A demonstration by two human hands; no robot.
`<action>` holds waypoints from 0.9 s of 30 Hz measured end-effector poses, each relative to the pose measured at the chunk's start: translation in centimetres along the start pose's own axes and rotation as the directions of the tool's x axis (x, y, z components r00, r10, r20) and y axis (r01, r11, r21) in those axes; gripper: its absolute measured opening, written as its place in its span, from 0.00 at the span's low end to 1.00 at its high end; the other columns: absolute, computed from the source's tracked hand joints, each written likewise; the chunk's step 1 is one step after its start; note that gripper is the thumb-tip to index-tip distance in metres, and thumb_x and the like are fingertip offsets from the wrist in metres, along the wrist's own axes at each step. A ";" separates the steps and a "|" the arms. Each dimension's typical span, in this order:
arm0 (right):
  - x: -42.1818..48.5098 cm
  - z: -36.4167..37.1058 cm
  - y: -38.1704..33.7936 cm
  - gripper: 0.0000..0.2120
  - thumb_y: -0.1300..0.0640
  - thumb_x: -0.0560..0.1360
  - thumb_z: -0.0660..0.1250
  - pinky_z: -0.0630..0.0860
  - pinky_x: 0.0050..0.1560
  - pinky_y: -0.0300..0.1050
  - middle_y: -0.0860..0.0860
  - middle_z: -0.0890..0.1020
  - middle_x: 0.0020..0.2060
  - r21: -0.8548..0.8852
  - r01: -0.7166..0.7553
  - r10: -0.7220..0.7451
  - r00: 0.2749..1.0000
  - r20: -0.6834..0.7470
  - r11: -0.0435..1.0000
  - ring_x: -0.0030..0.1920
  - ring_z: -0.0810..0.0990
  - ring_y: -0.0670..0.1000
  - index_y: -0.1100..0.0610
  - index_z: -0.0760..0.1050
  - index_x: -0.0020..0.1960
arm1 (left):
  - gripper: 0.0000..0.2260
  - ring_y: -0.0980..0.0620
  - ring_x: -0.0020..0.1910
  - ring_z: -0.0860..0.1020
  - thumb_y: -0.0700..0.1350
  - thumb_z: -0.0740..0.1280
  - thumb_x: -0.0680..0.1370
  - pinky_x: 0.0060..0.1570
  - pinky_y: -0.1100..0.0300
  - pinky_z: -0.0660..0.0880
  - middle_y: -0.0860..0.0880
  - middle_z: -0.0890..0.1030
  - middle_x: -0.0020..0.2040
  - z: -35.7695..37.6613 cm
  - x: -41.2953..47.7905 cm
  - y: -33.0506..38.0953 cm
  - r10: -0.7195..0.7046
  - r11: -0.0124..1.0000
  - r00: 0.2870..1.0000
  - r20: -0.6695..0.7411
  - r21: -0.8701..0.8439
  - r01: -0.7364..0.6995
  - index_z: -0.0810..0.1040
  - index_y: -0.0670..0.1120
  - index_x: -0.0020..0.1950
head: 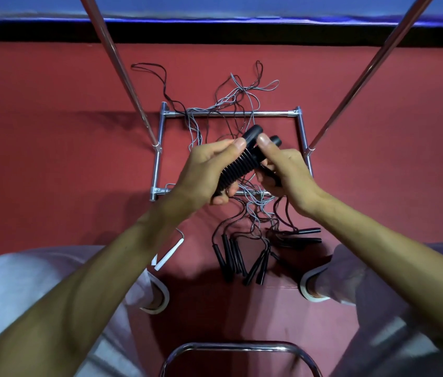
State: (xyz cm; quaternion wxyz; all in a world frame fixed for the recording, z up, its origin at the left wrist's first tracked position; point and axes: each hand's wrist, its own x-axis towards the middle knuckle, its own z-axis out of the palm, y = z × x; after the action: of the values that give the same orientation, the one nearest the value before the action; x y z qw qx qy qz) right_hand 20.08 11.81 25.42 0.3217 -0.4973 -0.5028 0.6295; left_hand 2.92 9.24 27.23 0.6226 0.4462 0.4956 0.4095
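Gripping one each — left hand (204, 172) ribbed handle (235, 170), right hand (288, 172) second handle (274, 141) (roughly seven floor handles (231, 257)).

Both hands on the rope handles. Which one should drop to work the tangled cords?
Right, probably. The left hand wraps the ribbed handle along its length, anchoring it; the right hand holds the second handle, and the tangled cords hang just below it.
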 end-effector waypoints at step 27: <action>-0.1 -0.2 0.3 0.35 0.32 0.80 0.58 0.57 0.26 0.39 0.54 0.70 0.23 -0.283 -0.080 0.111 0.989 0.094 0.956 0.23 0.59 0.49 0.56 0.75 0.25 | 0.08 0.49 0.29 0.69 0.48 0.70 0.82 0.24 0.64 0.62 0.43 0.72 0.36 -1.4 0.4 -1.4 -0.061 0.951 0.993 0.099 0.309 0.028 0.77 0.44 0.54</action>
State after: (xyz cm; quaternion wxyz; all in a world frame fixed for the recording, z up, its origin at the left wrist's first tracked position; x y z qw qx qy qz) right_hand 20.35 11.72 25.13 0.1900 -0.5264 -0.5784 0.5936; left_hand 1.67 9.43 25.59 0.5805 0.5475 0.5291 0.2887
